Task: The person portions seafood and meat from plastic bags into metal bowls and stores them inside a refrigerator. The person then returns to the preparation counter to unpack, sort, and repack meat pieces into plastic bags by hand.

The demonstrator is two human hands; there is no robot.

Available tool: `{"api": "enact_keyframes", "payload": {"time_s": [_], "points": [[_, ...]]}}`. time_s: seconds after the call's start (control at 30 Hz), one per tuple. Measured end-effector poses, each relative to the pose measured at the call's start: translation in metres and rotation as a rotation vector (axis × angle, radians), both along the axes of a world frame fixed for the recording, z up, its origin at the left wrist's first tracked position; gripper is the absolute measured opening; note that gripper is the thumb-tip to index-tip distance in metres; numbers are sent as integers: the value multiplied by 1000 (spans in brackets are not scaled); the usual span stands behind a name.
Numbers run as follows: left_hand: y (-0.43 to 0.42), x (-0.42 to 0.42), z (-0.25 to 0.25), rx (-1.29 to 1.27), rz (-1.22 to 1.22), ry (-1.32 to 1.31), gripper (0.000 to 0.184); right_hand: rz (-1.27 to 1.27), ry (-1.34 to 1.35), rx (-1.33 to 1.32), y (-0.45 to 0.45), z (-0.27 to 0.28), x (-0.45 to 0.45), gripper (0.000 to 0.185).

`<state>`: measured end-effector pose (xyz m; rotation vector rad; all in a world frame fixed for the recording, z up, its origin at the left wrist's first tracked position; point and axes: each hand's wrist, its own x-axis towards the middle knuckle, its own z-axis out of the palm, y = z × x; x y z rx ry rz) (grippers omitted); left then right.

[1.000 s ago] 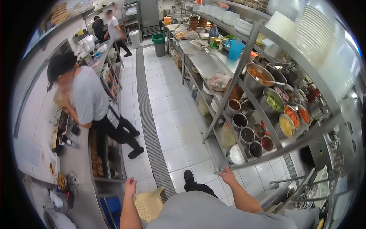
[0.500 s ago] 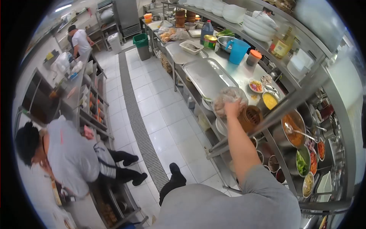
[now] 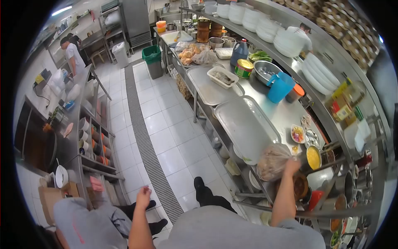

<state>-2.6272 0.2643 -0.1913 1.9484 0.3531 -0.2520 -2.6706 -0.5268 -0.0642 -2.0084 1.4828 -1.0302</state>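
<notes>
My right hand (image 3: 292, 165) is closed on the gathered side of a clear plastic bag (image 3: 273, 162) with pale brownish contents I cannot identify. The bag rests at the near end of a large metal tray (image 3: 248, 126), over the counter's edge. Just right of this hand stands a metal pot of yellow liquid (image 3: 313, 158). My left hand (image 3: 144, 196) hangs over the aisle floor, its fingers curled in, with nothing visible in them. Beyond the bag lies a small bowl of colourful chopped pieces (image 3: 297, 133).
A blue jug (image 3: 280, 87), a can (image 3: 243, 68) and a metal bowl (image 3: 265, 71) stand farther along the counter. White bowls (image 3: 288, 41) line the shelf above. A co-worker in grey (image 3: 89, 222) bends close on my left. A drain grate (image 3: 145, 137) runs along the tiled aisle.
My view has shifted, and the counter shows farther right. My right hand still grips the bag, which sits near the tray's end. My left hand has come into view; the nearby co-worker appears lower.
</notes>
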Motion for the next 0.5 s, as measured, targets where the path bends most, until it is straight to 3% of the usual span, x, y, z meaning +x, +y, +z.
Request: {"api": "enact_keyframes", "payload": {"time_s": [0.03, 0.1, 0.17, 0.2, 0.23, 0.27, 0.3, 0.37, 0.43, 0.5], "points": [[4, 24, 8, 81, -24, -85, 36, 166, -134, 42, -26, -6, 2, 23], [22, 46, -3, 205, 10, -99, 36, 201, -202, 36, 4, 42, 36, 19], [52, 38, -56, 289, 104, 116, 34, 208, -165, 65, 41, 86, 67, 19], [51, 28, -56, 161, 143, 264, 28, 235, -132, 79, 48, 101, 86, 19], [91, 5, -132, 308, 39, 345, 30, 230, -132, 83, 48, 109, 100, 19], [100, -8, -117, 707, -711, -13, 28, 280, -170, 76, 45, 114, 110, 19], [103, -22, -116, 749, -946, -30, 24, 332, -203, 67, 43, 119, 120, 20], [94, -38, -80, 499, -699, 431, 22, 323, -239, 115, 41, 124, 147, 20], [98, -17, -58, 458, -653, 570, 21, 313, -386, 233, 38, 116, 172, 17], [121, 30, -48, 516, -717, 594, 20, 313, -367, 293, 52, 114, 208, 22]]}}
